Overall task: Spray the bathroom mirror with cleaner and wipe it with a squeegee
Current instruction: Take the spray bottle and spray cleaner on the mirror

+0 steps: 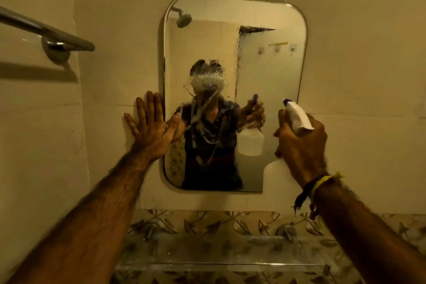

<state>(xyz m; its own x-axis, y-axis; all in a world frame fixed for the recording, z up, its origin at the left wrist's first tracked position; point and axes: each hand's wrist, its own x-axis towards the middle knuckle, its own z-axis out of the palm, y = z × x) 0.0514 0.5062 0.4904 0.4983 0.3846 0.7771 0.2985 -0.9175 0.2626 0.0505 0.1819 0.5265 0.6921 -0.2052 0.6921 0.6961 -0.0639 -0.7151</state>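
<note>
A rounded rectangular mirror (pixel 272 71) hangs on the tiled wall ahead. A patch of wet spray with runs sits on its glass left of centre. My right hand (pixel 302 143) grips a white spray bottle (pixel 298 115) with a blue nozzle tip, aimed at the mirror's lower right. My left hand (pixel 151 128) lies flat with fingers spread on the wall at the mirror's left edge, thumb over the glass. No squeegee is in view.
A metal towel rail (pixel 46 30) juts from the wall at the upper left. Below the mirror, a clear glass shelf (pixel 221 258) on two metal brackets runs across a band of leaf-patterned tiles (pixel 249 221). A cord bracelet circles my right wrist.
</note>
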